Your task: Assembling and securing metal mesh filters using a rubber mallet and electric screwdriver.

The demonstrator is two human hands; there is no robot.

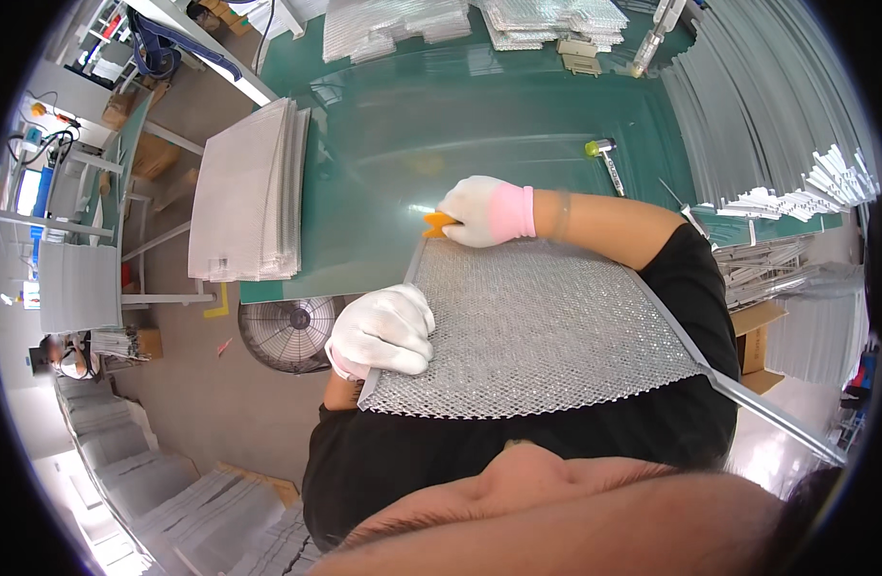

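Observation:
A silver metal mesh panel point(537, 326) slopes between my body and the green table, with grey channel strips along its left and right edges. The right-hand strip point(782, 418) runs on past the panel's near corner. My left hand point(383, 331), in a white glove, is closed over the panel's left edge, its fingers curled onto the mesh. At the panel's far left corner, my gloved right hand point(475, 211) grips a small orange notched tool point(436, 225). That tool sits right by the end of the left strip; whether they touch I cannot tell.
On the green table point(393, 125) lie a hammer point(606, 163) and a thin pointed tool point(675, 195). Flat panels point(244, 192) are stacked at left, mesh sheets point(393, 24) at the back, grey strips point(758, 106) at right. A floor fan point(292, 331) stands beyond my left hand.

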